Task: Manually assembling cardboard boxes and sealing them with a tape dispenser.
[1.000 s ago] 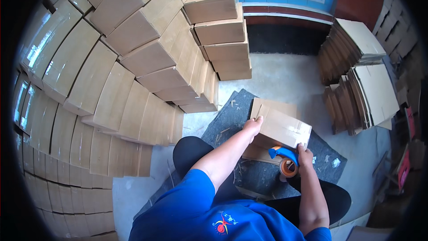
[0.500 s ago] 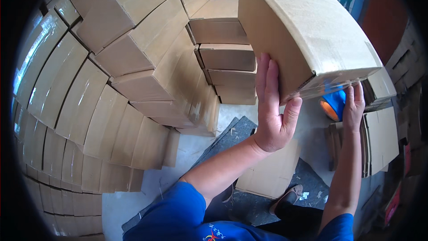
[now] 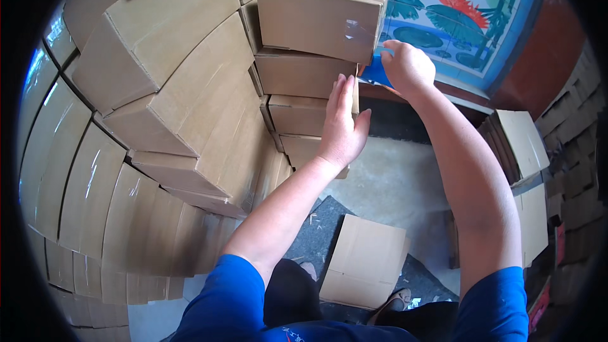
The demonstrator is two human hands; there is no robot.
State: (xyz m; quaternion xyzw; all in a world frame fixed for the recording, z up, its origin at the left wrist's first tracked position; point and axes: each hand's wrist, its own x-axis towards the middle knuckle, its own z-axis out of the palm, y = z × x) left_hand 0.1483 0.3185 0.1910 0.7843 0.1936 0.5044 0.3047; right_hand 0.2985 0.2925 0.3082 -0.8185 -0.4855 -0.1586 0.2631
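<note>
A closed cardboard box sits on top of a column of boxes ahead of me, slightly askew to the box below. My left hand is open, its fingers stretched up along the right end of that lower box. To the right of the column, my right hand is curled around a blue tape dispenser that shows some orange. Most of the dispenser is hidden behind the hand and the box end, so its contact with the boxes cannot be made out.
Tall stacks of cardboard boxes rise on the left. A flattened carton lies on a dark mat by my feet. Folded cartons are piled at the right. Behind the column is a painted tile wall.
The box that was raised between my hands now rests on the column, farther left. Both hands have let go of it; the left moved left, the right moved up and left with the dispenser.
</note>
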